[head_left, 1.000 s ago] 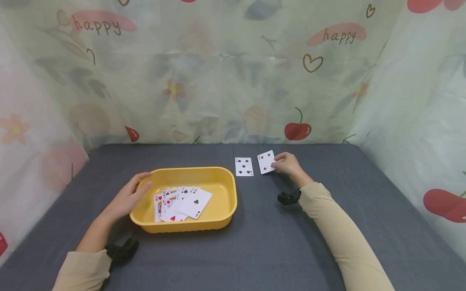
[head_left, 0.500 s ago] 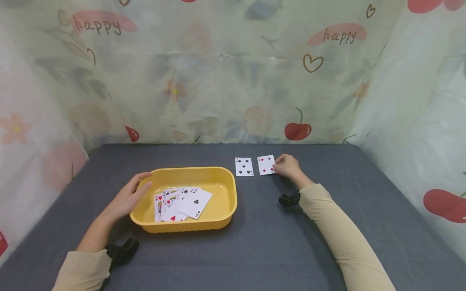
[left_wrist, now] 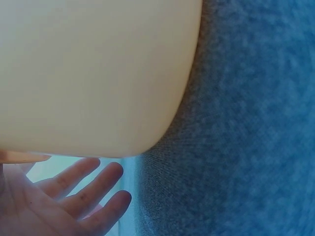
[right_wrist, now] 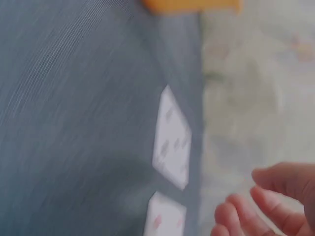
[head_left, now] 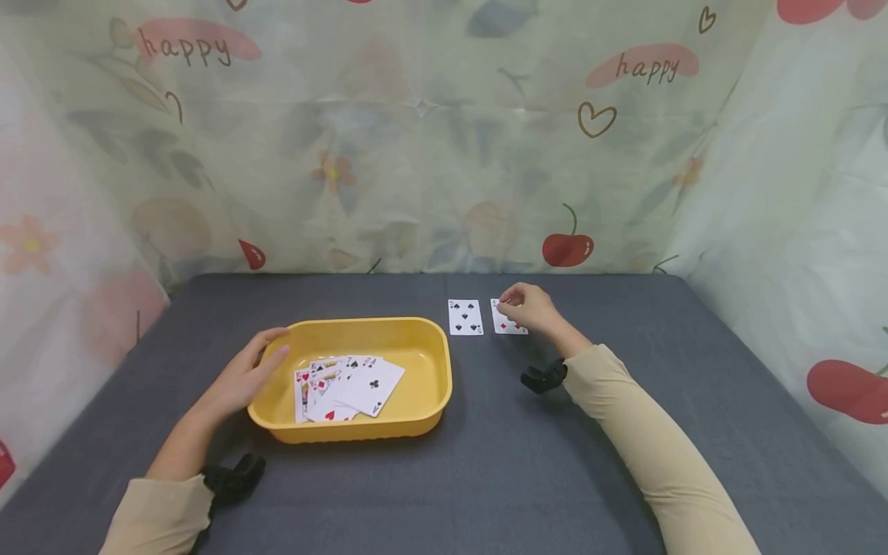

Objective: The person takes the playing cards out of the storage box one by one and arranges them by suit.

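Observation:
My right hand [head_left: 533, 307] is over the four of diamonds [head_left: 509, 327], covering part of it in the head view. In the right wrist view its thumb and fingers [right_wrist: 283, 178] are apart with nothing between them. The card lies flat on the table, and the five of spades [head_left: 465, 317] lies just left of it. My left hand [head_left: 244, 375] is at the left end of the yellow tray [head_left: 433, 416], thumb over the rim. In the left wrist view its fingers [left_wrist: 88, 194] are extended and spread beside the tray wall [left_wrist: 98, 78].
Inside the tray lies a loose fan of several playing cards, with the ace of clubs [head_left: 375, 389] on top. A dark cloth covers the table [head_left: 486, 462]. Patterned sheets [head_left: 416, 169] hang behind it and along both sides.
The four of diamonds has been straightened and laid flat beside the five of spades. My right hand has let go of its right edge and moved left over it. My left hand stays put.

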Tool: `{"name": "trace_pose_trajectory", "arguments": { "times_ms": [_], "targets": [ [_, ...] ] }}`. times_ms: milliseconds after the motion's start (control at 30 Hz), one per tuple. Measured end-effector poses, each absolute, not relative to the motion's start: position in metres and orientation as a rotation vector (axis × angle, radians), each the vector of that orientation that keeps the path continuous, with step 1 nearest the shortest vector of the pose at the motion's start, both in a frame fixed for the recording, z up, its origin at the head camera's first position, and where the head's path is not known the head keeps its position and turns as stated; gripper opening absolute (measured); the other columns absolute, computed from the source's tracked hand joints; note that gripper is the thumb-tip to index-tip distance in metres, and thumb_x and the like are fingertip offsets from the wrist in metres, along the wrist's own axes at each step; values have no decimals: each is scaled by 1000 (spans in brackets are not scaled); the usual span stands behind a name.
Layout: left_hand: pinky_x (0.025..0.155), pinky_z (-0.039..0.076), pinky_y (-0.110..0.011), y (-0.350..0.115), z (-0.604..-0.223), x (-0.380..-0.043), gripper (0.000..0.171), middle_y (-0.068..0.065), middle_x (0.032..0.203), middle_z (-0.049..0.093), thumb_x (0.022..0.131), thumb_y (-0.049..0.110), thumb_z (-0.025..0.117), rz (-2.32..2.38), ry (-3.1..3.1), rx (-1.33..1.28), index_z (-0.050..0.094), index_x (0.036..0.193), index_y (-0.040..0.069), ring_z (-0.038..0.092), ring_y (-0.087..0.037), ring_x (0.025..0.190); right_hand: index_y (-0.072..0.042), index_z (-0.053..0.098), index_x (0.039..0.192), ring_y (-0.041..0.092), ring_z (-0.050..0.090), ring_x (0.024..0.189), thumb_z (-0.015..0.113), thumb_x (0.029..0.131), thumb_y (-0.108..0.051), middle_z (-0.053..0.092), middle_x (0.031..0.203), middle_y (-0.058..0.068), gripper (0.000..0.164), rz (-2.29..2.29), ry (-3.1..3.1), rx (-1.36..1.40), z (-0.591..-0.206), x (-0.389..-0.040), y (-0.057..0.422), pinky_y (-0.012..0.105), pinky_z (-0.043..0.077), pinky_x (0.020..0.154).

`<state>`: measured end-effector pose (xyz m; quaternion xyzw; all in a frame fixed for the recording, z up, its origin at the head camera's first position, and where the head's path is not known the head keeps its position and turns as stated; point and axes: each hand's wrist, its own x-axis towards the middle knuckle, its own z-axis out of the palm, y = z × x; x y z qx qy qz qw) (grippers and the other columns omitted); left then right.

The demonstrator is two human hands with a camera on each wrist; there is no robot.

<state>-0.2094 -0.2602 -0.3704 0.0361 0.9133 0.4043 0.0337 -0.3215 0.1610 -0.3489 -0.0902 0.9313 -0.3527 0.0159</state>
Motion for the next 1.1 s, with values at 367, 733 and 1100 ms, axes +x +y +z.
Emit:
{"name": "trace_pose_trajectory", "arguments": {
  "times_ms": [367, 733, 1100],
  "targets": [
    [104, 25, -63, -260, -370, -208, 63, -26, 148, 23, 99, 47, 34, 1244, 2806, 103, 23, 145, 6, 29, -44, 130, -5, 58, 114, 24, 61, 98, 62, 90, -18, 62, 112, 12, 28, -1211, 2519, -771, -311, -302, 94, 36, 51, 82],
    [104, 25, -63, -261, -370, -210, 63, -26, 149, 23, 99, 48, 34, 1237, 2807, 104, 23, 145, 7, 28, -44, 131, 1, 58, 113, 17, 62, 100, 66, 86, -9, 63, 112, 17, 29, -1007, 2260, -1234, -302, -291, 28, 22, 48, 89],
    [104, 25, -63, -260, -370, -209, 63, -26, 149, 23, 99, 47, 34, 1246, 2800, 104, 23, 145, 7, 29, -45, 131, -1, 59, 114, 16, 60, 102, 69, 83, -8, 63, 114, 15, 34, -764, 2162, -1220, -322, -290, -7, 17, 46, 87]
  ]
}}
